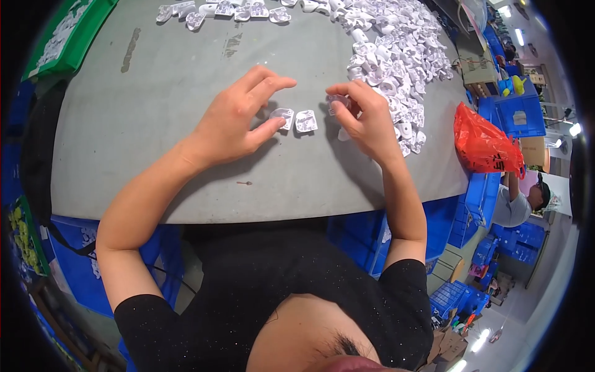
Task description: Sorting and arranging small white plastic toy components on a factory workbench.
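My left hand (pixel 238 111) hovers over the grey table with thumb and fingers spread apart. Its thumb tip overlaps the edge of a white moulded plastic part (pixel 286 116); whether they touch, I cannot tell. Just to the right lies a second white plastic part (pixel 305 121), its ribbed inner side facing up. Beside the big pile, my right hand (pixel 367 115) is closed in a pinch on another white plastic part (pixel 337 102), which the fingers partly cover.
A large pile of white plastic parts (pixel 403 68) spreads over the table's right side. Several similar parts (pixel 242 10) lie along the far side. A green bin (pixel 74 46) stands far left, a red plastic bag (pixel 486 141) at the right edge. Blue crates (pixel 520 115) and a person (pixel 514 204) are beyond.
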`<action>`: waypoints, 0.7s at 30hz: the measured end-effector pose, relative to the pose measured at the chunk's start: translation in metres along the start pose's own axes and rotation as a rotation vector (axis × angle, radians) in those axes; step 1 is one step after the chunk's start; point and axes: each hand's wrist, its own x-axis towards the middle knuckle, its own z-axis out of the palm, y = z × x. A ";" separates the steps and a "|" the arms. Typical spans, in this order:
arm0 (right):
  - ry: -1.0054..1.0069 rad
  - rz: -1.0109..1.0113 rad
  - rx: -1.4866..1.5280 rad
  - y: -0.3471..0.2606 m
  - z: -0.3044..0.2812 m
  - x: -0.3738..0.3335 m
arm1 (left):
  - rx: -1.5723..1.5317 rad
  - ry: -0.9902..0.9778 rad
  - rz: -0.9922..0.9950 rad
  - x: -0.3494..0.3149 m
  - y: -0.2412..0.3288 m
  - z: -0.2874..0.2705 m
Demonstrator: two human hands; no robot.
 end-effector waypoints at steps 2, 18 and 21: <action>-0.032 -0.043 0.050 -0.006 0.001 0.001 | 0.032 0.066 0.138 0.000 -0.002 0.004; -0.018 0.038 0.152 -0.016 -0.027 -0.002 | 0.022 0.158 0.004 -0.001 0.016 -0.011; -0.011 0.066 -0.034 -0.001 -0.030 -0.025 | 0.370 0.033 -0.019 -0.003 -0.007 -0.019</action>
